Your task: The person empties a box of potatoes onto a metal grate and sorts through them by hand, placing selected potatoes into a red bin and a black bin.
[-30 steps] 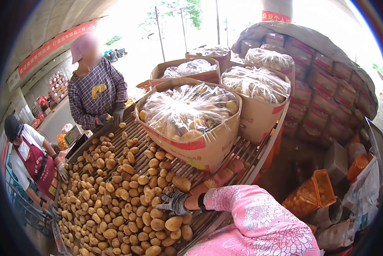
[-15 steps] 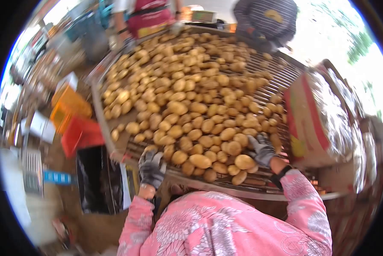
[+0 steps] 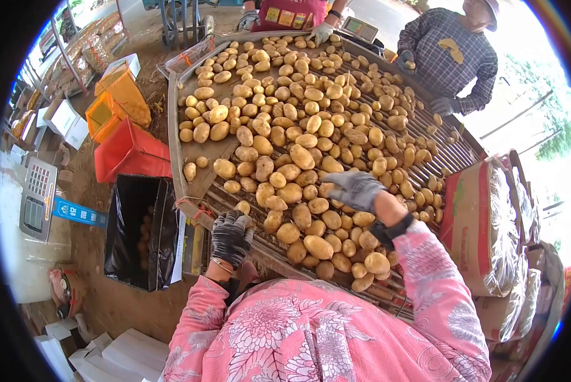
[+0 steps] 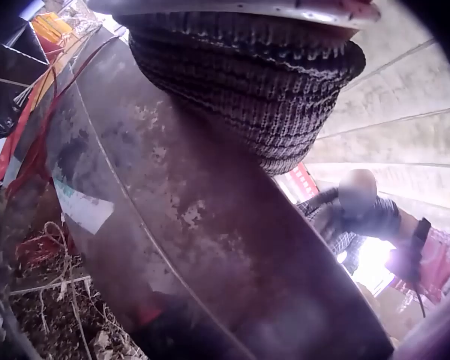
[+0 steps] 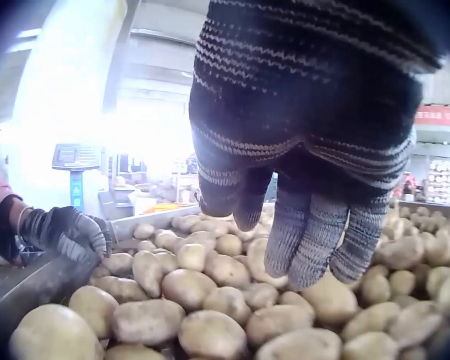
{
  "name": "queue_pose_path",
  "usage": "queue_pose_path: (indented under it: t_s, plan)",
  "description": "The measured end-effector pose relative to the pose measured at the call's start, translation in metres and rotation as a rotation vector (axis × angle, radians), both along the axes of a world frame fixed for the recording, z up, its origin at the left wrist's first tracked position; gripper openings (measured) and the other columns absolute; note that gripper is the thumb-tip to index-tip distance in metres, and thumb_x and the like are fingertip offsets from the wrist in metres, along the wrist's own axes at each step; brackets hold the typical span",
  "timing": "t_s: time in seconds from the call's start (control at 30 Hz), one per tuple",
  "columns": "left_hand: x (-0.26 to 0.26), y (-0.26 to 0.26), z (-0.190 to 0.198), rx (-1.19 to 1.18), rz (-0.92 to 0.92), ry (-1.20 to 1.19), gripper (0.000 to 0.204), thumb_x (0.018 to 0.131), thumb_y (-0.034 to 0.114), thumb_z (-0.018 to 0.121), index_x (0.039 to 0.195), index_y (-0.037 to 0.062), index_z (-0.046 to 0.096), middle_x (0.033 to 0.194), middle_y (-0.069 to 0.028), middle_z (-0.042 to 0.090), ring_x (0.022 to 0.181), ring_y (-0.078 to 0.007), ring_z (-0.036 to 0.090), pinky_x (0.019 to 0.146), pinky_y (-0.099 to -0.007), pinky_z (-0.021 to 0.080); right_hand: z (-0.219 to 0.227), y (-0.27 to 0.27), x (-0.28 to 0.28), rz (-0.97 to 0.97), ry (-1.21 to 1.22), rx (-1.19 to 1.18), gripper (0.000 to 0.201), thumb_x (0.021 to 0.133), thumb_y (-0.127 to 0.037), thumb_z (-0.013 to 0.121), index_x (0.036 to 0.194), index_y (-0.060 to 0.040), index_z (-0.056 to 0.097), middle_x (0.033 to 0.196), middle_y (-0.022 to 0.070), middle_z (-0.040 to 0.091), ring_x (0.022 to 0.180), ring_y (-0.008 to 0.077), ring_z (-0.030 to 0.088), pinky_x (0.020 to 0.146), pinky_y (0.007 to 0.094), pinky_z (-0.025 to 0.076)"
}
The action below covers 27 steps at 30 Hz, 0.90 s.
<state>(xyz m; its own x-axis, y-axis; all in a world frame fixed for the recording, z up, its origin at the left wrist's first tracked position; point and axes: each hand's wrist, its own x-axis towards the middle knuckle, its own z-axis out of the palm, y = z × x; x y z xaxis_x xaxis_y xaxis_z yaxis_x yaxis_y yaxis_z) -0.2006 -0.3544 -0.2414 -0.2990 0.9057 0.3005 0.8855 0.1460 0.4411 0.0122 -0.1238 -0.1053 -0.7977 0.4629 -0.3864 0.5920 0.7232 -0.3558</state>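
Observation:
Potatoes (image 3: 304, 156) cover much of a slatted sorting table, whose metal rim (image 3: 178, 146) shows at the left. My gloved left hand (image 3: 231, 239) rests at the near rim, fingers loosely bent over it, beside a small potato (image 3: 242, 207); the right wrist view shows that hand (image 5: 64, 232) at the edge too. Above the potatoes hovers my gloved right hand (image 3: 355, 190), its fingers hanging down and somewhat spread in the right wrist view, with nothing seen in them. A blurred rounded shape (image 4: 358, 187) overlaps the right hand (image 4: 345, 221) in the left wrist view.
A black-lined bin (image 3: 139, 235), a red container (image 3: 132, 153) and orange crates (image 3: 116, 105) stand to the left, near a scale (image 3: 38, 197). Bagged cartons (image 3: 483, 223) are at the right. Two people work across the table, one in a checked shirt (image 3: 451, 57).
The head view has swung from the cartons to the table's near side. Since half a second ago, my right hand has lifted and moved inward over the potatoes; my left hand remains near the rim.

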Motion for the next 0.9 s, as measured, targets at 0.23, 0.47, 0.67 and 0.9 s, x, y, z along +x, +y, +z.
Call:
queue_pose_path:
  t_s: [0.23, 0.47, 0.67, 0.9]
  plan:
    - [-0.003, 0.005, -0.002, 0.048, -0.006, -0.025, 0.015, 0.066, 0.016, 0.069, 0.079, 0.0102, 0.064, 0.079, -0.0091, 0.060, 0.079, -0.0317, 0.057, 0.074, -0.0435, 0.044, -0.053, 0.013, -0.152, -0.007, -0.008, -0.021, 0.040, 0.086, -0.033, 0.060, 0.117, -0.0080, 0.056, 0.106, 0.0164, 0.062, 0.101, 0.0335, 0.059, 0.084, 0.0441, 0.048]
    - [-0.002, 0.008, 0.001, 0.073, -0.026, -0.078, 0.017, 0.064, 0.014, 0.070, 0.080, 0.0107, 0.065, 0.080, -0.0105, 0.060, 0.076, -0.0333, 0.056, 0.071, -0.0444, 0.044, -0.076, -0.013, -0.154, 0.058, 0.016, 0.107, 0.053, 0.075, -0.027, 0.072, 0.119, -0.0079, 0.050, 0.119, 0.0165, 0.052, 0.105, 0.0342, 0.058, 0.085, 0.0426, 0.049]
    - [0.000, 0.011, -0.005, 0.132, 0.185, -1.072, 0.022, 0.083, 0.015, 0.067, 0.099, 0.0013, 0.062, 0.095, -0.0094, 0.065, 0.085, -0.0198, 0.064, 0.072, -0.0316, 0.052, -0.090, -0.021, -0.093, -0.123, 0.485, -0.518, 0.061, 0.069, -0.022, 0.079, 0.121, -0.0072, 0.051, 0.108, 0.0126, 0.058, 0.100, 0.0253, 0.058, 0.088, 0.0381, 0.047]
    - [-0.004, 0.015, -0.003, 0.157, -0.304, -0.705, 0.049, 0.080, 0.006, 0.070, 0.124, 0.0038, 0.050, 0.118, -0.0091, 0.058, 0.109, -0.0237, 0.057, 0.092, -0.0360, 0.049, -0.062, -0.047, -0.087, 0.064, 0.516, -0.687, 0.055, 0.078, -0.023, 0.073, 0.125, -0.0059, 0.050, 0.106, 0.0148, 0.060, 0.102, 0.0256, 0.057, 0.089, 0.0352, 0.046]
